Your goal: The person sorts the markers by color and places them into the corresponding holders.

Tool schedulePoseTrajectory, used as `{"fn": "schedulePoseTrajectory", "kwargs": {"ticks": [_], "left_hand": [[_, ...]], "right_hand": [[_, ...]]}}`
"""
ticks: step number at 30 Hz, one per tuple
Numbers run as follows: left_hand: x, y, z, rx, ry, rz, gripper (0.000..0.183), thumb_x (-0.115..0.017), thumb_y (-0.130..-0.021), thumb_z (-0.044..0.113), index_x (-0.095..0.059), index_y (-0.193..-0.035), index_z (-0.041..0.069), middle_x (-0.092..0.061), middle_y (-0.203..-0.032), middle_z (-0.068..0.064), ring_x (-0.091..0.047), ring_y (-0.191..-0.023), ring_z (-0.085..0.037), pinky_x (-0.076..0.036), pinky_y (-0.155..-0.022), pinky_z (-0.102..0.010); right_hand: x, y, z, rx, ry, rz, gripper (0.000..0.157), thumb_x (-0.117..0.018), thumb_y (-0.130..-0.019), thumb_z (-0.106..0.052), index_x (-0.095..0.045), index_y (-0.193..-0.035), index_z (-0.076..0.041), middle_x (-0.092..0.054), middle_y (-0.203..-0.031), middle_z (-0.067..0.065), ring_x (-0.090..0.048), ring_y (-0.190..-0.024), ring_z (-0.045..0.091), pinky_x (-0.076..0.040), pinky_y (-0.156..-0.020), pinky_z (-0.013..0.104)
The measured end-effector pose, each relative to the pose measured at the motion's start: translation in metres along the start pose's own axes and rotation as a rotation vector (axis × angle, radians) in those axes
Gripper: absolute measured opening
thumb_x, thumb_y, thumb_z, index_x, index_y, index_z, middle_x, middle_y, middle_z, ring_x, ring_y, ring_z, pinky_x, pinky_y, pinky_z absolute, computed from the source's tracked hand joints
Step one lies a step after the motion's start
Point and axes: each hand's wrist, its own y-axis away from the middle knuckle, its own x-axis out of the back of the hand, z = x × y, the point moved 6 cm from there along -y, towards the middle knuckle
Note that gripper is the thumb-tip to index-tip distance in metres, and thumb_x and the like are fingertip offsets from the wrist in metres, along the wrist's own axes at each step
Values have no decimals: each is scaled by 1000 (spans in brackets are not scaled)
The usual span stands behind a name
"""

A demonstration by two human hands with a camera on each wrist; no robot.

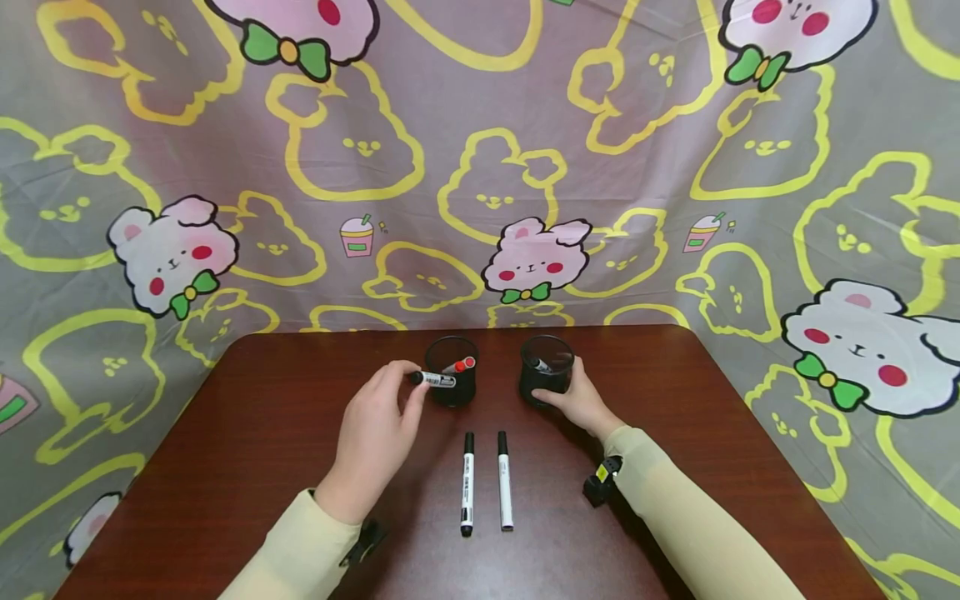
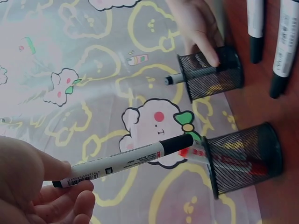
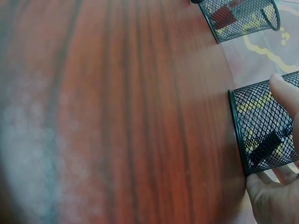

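My left hand [image 1: 375, 429] pinches a white marker [image 2: 121, 161] with a black cap by its rear end, between thumb and fingers. In the head view that marker lies nearly level, in front of the left black mesh pen holder [image 1: 455, 393]. A red-capped marker [image 1: 463, 364] leans inside this holder. My right hand [image 1: 581, 404] grips the right mesh pen holder [image 1: 538, 390], its thumb across the near side and fingers round the other side. One marker [image 2: 174, 79] stands in it, its end poking above the rim in the left wrist view.
Two white markers with black caps, a left one [image 1: 468, 483] and a right one [image 1: 505, 483], lie side by side on the brown table [image 1: 255, 467], caps toward the holders. A patterned cloth [image 1: 435, 167] hangs behind the table's back edge and along its sides.
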Motion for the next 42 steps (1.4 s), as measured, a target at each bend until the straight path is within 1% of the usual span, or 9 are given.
{"fn": "schedulePoseTrajectory", "kwargs": {"ticks": [4, 7, 15, 21, 24, 29, 33, 37, 42], "left_hand": [[-1, -7, 7, 11, 18, -4, 27, -77, -93, 15, -65, -117, 6, -66, -92, -6, -53, -69, -14, -46, -58, -30], [-2, -11, 11, 13, 26, 1, 27, -77, -94, 15, -66, -117, 6, -66, -90, -6, -54, -69, -14, -46, -58, -29], [-9, -19, 15, 3, 78, 15, 26, -77, -93, 13, -66, -116, 8, -63, -87, -4, -55, -69, -14, -46, -57, -28], [-19, -26, 15, -9, 117, 36, 26, -78, -93, 13, -66, -116, 7, -67, -94, -7, -56, -71, -15, -47, -58, -29], [-24, -29, 16, -3, 132, 26, 27, -78, -93, 13, -66, -116, 7, -68, -96, -7, -57, -71, -16, -47, -58, -29], [-31, -33, 17, 6, 165, 13, 27, -77, -93, 12, -66, -116, 7, -67, -94, -5, -57, -70, -18, -46, -58, -28], [-38, -36, 19, -7, 186, 2, 25, -76, -94, 12, -66, -116, 7, -66, -93, -4, -57, -70, -17, -46, -58, -28], [-46, -38, 22, -21, 191, -2, 24, -76, -94, 11, -66, -116, 7, -67, -96, -7, -58, -72, -17, -48, -61, -30], [-55, -42, 26, -17, 196, -23, 25, -76, -95, 14, -66, -117, 8, -68, -96, -7, -56, -71, -16, -48, -62, -30]], "right_hand": [[0, -1, 1, 1, 4, -1, 92, -86, -86, -25, -24, -152, -8, -44, -149, 20, -46, -141, 38, -36, -117, 60], [0, -1, 1, 1, 5, 1, 93, -86, -86, -25, -23, -152, -8, -44, -149, 20, -46, -141, 38, -36, -117, 60], [0, 0, 1, -2, 2, -3, 92, -86, -86, -24, -23, -152, -8, -44, -149, 20, -46, -141, 37, -36, -117, 59], [0, 0, 0, -6, -1, -3, 93, -86, -86, -26, -23, -152, -10, -44, -149, 19, -46, -142, 37, -35, -117, 60], [0, 0, 1, -1, 0, -1, 92, -86, -86, -25, -24, -152, -9, -44, -149, 19, -46, -141, 37, -35, -117, 60], [-1, -1, 0, 1, 1, 10, 91, -87, -85, -23, -25, -151, -10, -44, -149, 18, -45, -142, 36, -35, -118, 58], [-1, -1, -1, 2, 8, 17, 91, -87, -85, -23, -26, -151, -8, -44, -149, 18, -45, -142, 36, -35, -118, 57], [-2, -1, -2, 12, 5, 16, 90, -86, -86, -21, -26, -151, -7, -44, -149, 20, -45, -142, 37, -35, -118, 57], [-2, -2, -2, 23, -12, 20, 88, -86, -85, -18, -27, -150, -6, -44, -149, 20, -45, -142, 37, -35, -118, 57]]}}
